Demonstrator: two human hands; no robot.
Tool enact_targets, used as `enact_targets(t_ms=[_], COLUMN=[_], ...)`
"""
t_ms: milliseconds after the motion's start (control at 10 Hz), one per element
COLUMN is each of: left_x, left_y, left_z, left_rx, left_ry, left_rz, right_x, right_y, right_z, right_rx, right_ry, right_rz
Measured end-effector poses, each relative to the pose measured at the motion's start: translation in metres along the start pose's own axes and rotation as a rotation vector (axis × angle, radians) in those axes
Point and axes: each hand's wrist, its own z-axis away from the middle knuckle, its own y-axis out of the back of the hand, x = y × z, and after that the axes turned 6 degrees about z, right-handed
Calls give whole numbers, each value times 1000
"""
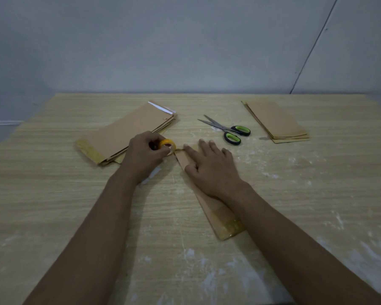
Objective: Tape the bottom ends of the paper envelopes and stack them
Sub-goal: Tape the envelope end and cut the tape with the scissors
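Observation:
A brown paper envelope (216, 213) lies slanted in the middle of the wooden table (53, 194), with clear tape across its near end. My right hand (213, 170) presses flat on its far half, fingers straight. My left hand (144, 155) grips a yellow tape roll (168, 146) just left of the envelope's far end. A short strip of tape runs from the roll to the envelope edge under my right fingertips. A stack of envelopes (123, 133) with taped ends lies at the back left, touching my left hand. Another stack of envelopes (277, 122) lies at the back right.
Scissors with green and black handles (231, 129) lie shut between the two stacks, just beyond my right hand. White smears mark the table on the right and near side. A grey wall stands right behind the table's far edge.

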Motion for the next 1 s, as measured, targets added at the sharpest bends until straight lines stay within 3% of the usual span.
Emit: enact_targets(t_ms=[700, 800, 900, 1000], left_x=[1, 1, 3, 4], left_y=[3, 5, 6, 6], left_z=[5, 5, 6, 6], left_rx=[70, 46, 26, 23], left_ry=[-41, -9, -4, -6], left_rz=[-46, -32, -42, -50], right_x=[2, 9, 25, 43], right_y=[1, 5, 10, 13], right_z=[-4, -5, -13, -25], right_rx=[-12, 129, 384, 370], right_ry=[-3, -25, -165, -358], right_rz=[-2, -126, -219, -126])
